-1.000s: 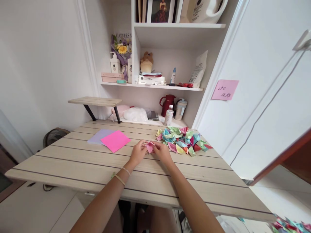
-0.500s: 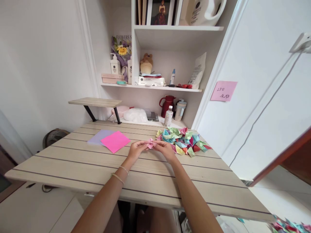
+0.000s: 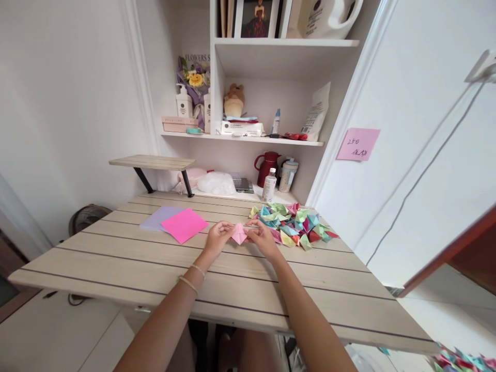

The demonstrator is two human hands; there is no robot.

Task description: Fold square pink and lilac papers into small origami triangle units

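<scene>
Both my hands meet over the middle of the wooden table [image 3: 116, 258]. My left hand [image 3: 217, 238] and my right hand [image 3: 262, 238] pinch a small folded pink paper piece [image 3: 239, 233] between them, just above the tabletop. Fingers of both hands are closed on its edges. Right beside my right hand lies a pile of folded paper pieces [image 3: 296, 225] in pink, blue, green and yellow. To the left of my left hand lie a bright pink paper square [image 3: 184, 225] and a lilac sheet [image 3: 157, 217] partly under it.
Shelves [image 3: 242, 137] at the back hold bottles, a plush toy, a box and scissors. A red jug [image 3: 266, 166], a small bottle [image 3: 269, 185] and a cup [image 3: 289, 174] stand behind the table. A small raised shelf [image 3: 153, 162] sits back left. A pink note [image 3: 357, 143] sticks on the right wall.
The pink piece has been lifted off the table and turned between my fingers; it now shows a wider pointed face. My hands have stayed in nearly the same place.
</scene>
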